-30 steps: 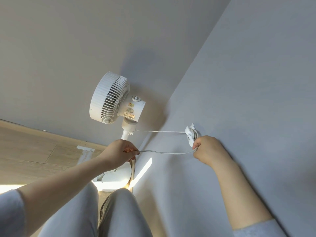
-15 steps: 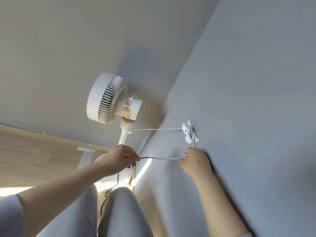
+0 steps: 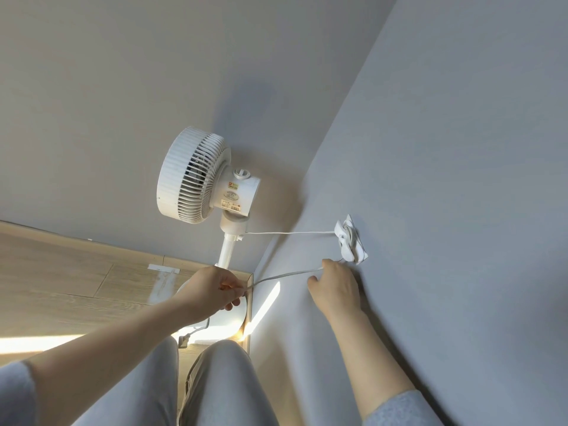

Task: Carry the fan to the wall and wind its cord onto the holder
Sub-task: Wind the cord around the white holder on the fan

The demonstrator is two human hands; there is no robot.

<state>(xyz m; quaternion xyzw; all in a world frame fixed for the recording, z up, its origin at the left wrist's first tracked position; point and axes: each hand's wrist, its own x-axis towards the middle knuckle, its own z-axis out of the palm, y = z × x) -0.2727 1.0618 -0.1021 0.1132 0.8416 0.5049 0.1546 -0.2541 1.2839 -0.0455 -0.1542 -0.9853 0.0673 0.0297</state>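
1. The white pedestal fan (image 3: 196,179) stood in the corner at the centre of the frame, its grille facing left and its pole dropping behind the person's left hand to a round base on the wooden floor (image 3: 61,272).
2. The white cord holder (image 3: 350,241) was fixed on the grey-blue wall (image 3: 461,179) right of centre, with a few turns of cord already wrapped round it.
3. The cord (image 3: 289,232) ran level from the fan's neck across to the holder; a second stretch sagged from below the holder leftwards to the left hand.
4. The left hand (image 3: 212,292), at lower centre, was closed with thumb and fingers pinching the cord, the slack hanging beneath it.
5. The right hand (image 3: 335,287) sat just below the holder, against the wall. Its fingers were curled loosely and the cord passed by the fingertips; I could not tell whether they gripped it or merely guided it.
6. The plug (image 3: 183,340) lay on the floor near the base, beside a bright patch of sunlight.
7. The person's knees in grey trousers (image 3: 215,385) filled the bottom of the frame, with grey sleeve cuffs at both lower corners.
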